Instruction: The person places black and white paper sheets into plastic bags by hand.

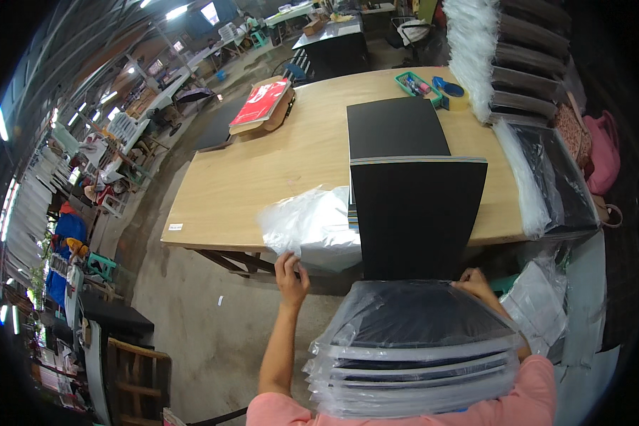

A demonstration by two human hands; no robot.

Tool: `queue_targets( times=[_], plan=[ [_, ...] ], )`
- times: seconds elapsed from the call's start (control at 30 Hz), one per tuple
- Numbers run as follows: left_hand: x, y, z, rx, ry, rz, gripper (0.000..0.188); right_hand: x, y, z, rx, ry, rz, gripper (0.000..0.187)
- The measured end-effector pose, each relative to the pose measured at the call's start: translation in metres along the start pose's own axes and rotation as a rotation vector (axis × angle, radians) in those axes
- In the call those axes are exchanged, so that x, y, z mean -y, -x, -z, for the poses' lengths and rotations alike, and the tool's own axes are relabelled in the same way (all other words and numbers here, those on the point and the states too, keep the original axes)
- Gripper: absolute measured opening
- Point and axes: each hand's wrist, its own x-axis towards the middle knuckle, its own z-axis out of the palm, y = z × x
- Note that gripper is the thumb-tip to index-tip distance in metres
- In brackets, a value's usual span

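A tall black board [419, 213] with a pale edge strip stands upright at the table's front edge. Its lower end meets a stack of black panels in clear plastic [426, 316] lying against my body. At the right top corner of that stack, my right hand [476, 282] is closed in a pinch on the plastic edge. My left hand [291, 279] is raised with loosely bent fingers apart. Its fingertips come up to the pile of clear plastic sheets [312, 224] hanging over the table edge; no grip on them shows. Another black board [396, 128] lies behind the upright one.
On the wooden table [263, 170] are a red-topped stack [260, 103], a green basket [417, 86] and a tape dispenser [449, 88]. Plastic-wrapped black panels [554, 170] are piled at the right, beside a pink bag [601, 153]. A wooden rack [138, 380] stands at lower left.
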Motion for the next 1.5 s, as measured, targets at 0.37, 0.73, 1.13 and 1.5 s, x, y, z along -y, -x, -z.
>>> queue_targets(
  times=[0.37, 0.73, 1.13, 1.5],
  plan=[
    [0.065, -0.143, 0.009, 0.146, 0.216, 0.323, 0.029, 0.349, 0.032, 0.079, 0.619, 0.173, 0.928, 0.034],
    [0.01, -0.172, 0.046, -0.103, 0.811, 0.35, 0.039, 0.468, -0.135, -0.106, 0.292, -0.098, 1.049, 0.024],
    [0.003, -0.158, 0.05, -0.018, 0.721, 0.535, 0.04, 0.468, -0.104, -0.08, 0.011, -0.425, 0.932, 0.008],
    [-0.002, -0.156, 0.047, 0.144, 0.743, 0.607, 0.012, 0.452, -0.097, -0.074, 0.267, -0.128, 1.178, 0.024]
  ],
)
